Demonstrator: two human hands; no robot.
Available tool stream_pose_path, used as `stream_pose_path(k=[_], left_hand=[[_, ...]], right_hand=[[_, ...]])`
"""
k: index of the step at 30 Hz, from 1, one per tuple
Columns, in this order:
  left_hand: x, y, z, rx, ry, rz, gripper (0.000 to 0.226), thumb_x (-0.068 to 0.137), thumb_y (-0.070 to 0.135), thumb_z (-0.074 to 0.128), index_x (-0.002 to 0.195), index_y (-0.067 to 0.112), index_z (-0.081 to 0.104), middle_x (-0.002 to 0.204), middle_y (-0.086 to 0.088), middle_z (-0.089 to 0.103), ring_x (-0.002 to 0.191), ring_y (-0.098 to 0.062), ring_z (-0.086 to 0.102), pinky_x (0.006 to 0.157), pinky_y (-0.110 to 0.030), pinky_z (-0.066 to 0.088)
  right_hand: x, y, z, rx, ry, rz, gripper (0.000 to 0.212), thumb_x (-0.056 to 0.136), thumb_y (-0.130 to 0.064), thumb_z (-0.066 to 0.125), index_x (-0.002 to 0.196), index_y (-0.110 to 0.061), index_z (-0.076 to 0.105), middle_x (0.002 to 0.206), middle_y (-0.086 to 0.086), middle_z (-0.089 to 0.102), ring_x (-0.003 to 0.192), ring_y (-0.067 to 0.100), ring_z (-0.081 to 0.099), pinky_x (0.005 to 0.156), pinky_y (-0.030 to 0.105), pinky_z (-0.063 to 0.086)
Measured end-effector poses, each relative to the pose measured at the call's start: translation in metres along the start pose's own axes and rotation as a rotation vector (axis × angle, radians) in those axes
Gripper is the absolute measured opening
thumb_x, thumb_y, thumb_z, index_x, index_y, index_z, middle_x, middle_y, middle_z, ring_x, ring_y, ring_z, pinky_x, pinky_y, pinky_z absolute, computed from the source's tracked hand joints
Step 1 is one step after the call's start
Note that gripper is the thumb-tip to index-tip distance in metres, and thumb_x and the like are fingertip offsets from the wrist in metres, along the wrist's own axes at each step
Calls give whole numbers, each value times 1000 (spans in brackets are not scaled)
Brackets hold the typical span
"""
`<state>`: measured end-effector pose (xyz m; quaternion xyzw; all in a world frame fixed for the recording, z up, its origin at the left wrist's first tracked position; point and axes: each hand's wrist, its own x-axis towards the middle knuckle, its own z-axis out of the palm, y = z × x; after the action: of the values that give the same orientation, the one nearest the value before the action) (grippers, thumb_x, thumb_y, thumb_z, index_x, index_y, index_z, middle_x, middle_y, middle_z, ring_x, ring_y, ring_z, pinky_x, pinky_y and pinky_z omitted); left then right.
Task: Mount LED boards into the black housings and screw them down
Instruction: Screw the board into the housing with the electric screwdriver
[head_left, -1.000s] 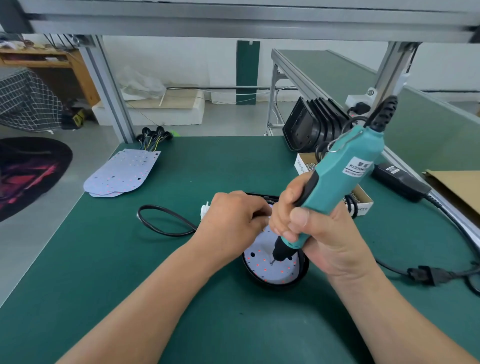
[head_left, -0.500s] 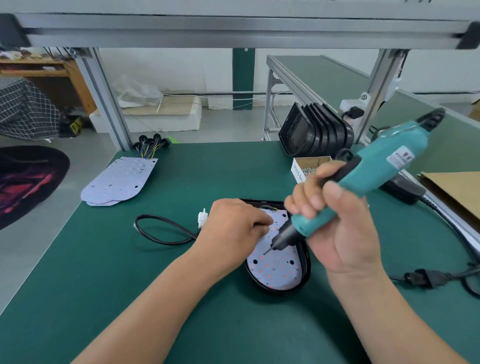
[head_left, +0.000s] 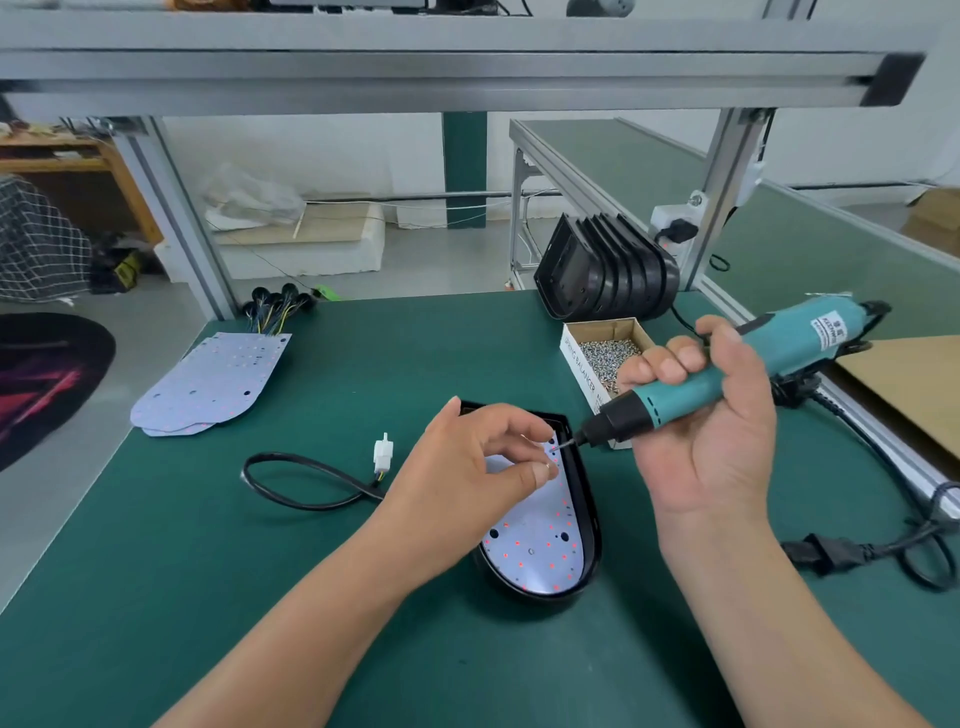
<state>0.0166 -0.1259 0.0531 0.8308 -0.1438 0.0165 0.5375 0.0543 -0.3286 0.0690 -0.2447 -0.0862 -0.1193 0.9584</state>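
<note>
A black housing (head_left: 586, 499) lies on the green mat in front of me with a pale LED board (head_left: 535, 540) seated inside it. My left hand (head_left: 483, 467) hovers over the board's upper part and pinches a small screw between thumb and fingers. My right hand (head_left: 701, 415) grips a teal electric screwdriver (head_left: 727, 374), tilted almost flat, and its bit tip meets the screw at my left fingertips. The housing's black cable (head_left: 296, 483) with a white connector (head_left: 383, 453) trails to the left.
A cardboard box of screws (head_left: 605, 353) stands just right of the housing. Several nested black housings (head_left: 608, 275) stand at the back right. A stack of LED boards (head_left: 213, 384) with wires lies at the back left. The screwdriver's power cord (head_left: 857, 551) runs along the right.
The screwdriver came up off the board and swung from upright to nearly flat. My left hand opened from a fist over the board and now pinches a screw at the bit tip.
</note>
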Motion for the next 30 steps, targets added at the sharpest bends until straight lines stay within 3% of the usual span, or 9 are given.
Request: stream_pose_path(k=[16, 24, 30], left_hand=[[0, -4, 1, -10, 18, 11, 16, 96, 26, 78, 102, 39, 69, 96, 23, 78, 104, 1, 71, 128, -28, 1], [0, -11, 5, 46, 51, -28, 16, 98, 30, 75, 105, 43, 69, 96, 26, 77, 125, -1, 60, 131, -35, 4], [0, -11, 6, 66, 23, -25, 19, 100, 31, 73, 111, 44, 68, 101, 32, 76, 129, 3, 58, 131, -37, 3]], right_hand=[[0, 5, -3, -63, -11, 46, 9, 102, -17, 58, 94, -20, 59, 74, -5, 46, 64, 11, 45, 70, 27, 44], [0, 13, -7, -105, 48, 68, 10, 101, -21, 66, 100, -20, 56, 77, -4, 48, 65, 11, 48, 71, 28, 47], [2, 14, -11, -84, 108, 65, 11, 99, -20, 67, 99, -20, 57, 76, -4, 49, 64, 11, 48, 71, 28, 46]])
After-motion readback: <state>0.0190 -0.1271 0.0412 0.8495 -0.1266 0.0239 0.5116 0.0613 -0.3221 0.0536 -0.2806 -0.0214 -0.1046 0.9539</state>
